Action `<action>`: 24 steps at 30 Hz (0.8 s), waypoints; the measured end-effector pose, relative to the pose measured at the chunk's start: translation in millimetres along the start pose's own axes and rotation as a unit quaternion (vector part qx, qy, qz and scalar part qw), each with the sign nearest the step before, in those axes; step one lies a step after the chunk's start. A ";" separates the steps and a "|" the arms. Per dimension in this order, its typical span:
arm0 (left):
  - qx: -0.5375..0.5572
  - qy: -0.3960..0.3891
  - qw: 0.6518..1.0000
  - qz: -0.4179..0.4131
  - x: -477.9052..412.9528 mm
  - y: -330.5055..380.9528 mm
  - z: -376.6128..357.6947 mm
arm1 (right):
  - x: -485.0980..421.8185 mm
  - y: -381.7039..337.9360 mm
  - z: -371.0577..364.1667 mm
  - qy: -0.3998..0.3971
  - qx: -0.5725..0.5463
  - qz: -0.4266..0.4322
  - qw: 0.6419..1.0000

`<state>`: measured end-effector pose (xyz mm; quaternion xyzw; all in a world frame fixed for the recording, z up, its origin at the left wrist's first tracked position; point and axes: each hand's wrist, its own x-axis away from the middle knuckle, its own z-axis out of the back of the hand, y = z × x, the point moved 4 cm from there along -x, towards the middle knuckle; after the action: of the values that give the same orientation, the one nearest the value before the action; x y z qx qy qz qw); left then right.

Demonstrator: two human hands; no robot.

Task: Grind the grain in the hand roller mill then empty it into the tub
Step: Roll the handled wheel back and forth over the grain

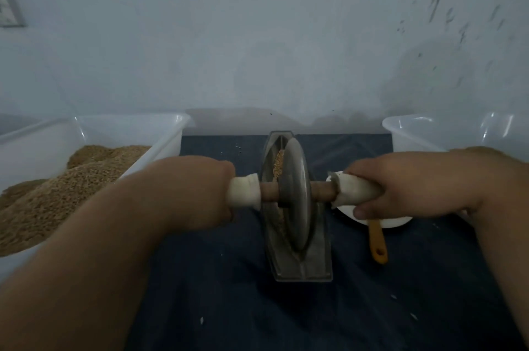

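A hand roller mill stands in the middle of a dark blue cloth: a metal boat-shaped trough point(313, 265) with a grey metal wheel point(296, 196) upright in it on a wooden axle. Tan grain point(279, 163) lies in the trough beside the wheel. My left hand point(197, 187) grips the cloth-wrapped left handle point(246, 192). My right hand point(412, 182) grips the wrapped right handle point(357, 189). A clear plastic tub point(160, 124) at the left holds a heap of ground tan meal point(57, 193).
A second clear tub point(415, 127) stands at the back right. Under my right hand sits a white dish point(395, 222) with a yellow-handled utensil point(378, 244) sticking out toward me. A pale wall rises close behind. A few grains dot the blue cloth point(229, 279).
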<state>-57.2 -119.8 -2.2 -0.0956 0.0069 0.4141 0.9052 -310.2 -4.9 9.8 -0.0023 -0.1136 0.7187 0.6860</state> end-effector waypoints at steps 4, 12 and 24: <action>0.029 -0.061 0.998 -0.001 7.1 -6.2 1.0 | 6.6 -6.0 5.2 -0.005 0.001 0.019 1.000; -0.028 0.186 0.979 0.081 -32.8 3.0 -24.8 | -54.6 11.3 -25.4 0.291 0.183 -0.062 0.937; -0.065 0.148 0.985 0.060 -24.1 10.1 -14.0 | -40.3 14.7 -20.2 0.127 0.067 -0.068 0.987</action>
<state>-79.7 -133.9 -15.4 -0.2134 0.1192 0.4483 0.8598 -319.1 -42.0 -18.5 -0.0400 0.0234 0.6703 0.7407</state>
